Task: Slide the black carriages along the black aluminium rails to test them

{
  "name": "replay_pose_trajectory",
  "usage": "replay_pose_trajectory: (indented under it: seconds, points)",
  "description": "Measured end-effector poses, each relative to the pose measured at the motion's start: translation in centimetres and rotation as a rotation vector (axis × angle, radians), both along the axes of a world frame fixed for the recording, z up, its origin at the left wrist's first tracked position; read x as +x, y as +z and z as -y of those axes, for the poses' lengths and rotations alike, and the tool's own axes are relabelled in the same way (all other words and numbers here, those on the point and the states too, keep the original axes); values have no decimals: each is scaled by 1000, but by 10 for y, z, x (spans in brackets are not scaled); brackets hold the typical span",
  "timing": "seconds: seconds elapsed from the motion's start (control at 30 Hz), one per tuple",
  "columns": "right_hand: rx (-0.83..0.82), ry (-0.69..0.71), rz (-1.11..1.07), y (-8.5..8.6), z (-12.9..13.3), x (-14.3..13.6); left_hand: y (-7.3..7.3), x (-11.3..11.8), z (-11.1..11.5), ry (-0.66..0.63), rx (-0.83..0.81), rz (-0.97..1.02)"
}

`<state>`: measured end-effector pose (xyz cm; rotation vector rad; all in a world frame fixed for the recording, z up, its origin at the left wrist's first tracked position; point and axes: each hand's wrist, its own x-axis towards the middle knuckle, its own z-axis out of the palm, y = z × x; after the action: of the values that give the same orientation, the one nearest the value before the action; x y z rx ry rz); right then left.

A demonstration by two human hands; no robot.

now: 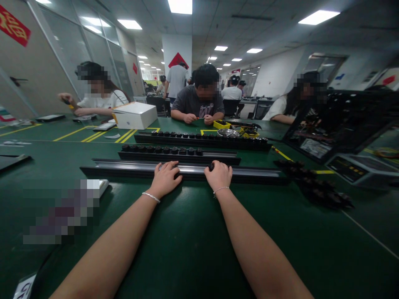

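A long black rail (pixel 193 168) with a shiny channel lies crosswise on the green table in front of me. My left hand (pixel 165 179) reaches over it left of the middle, fingers at the far side and thumb near the front edge, gripping it. To the right, my right hand (pixel 218 175) is closed around a small dark knob-like part (pixel 212 165) at the channel; my fingers hide most of it. Just behind lies a shorter black rail (pixel 222 158) with a row of black knob-like parts (pixel 158 150), and beyond it another filled rail (pixel 202 141).
More black parts (pixel 321 182) lie heaped at right, near a grey scale-like device (pixel 364 168) and a large dark panel (pixel 339 124). At the back are a white box (pixel 135 115) and a yellow tray (pixel 222 123). Several people sit around the table; a phone-like object (pixel 101 189) lies at left.
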<state>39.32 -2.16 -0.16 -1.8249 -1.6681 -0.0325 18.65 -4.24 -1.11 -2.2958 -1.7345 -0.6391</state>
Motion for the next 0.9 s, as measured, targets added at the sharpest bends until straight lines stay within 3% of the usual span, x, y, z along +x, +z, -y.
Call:
replay_pose_trajectory:
  seconds: [0.9]
  points:
    - [-6,-39,-12,0,1,16,0,0,0,-7,8,-3]
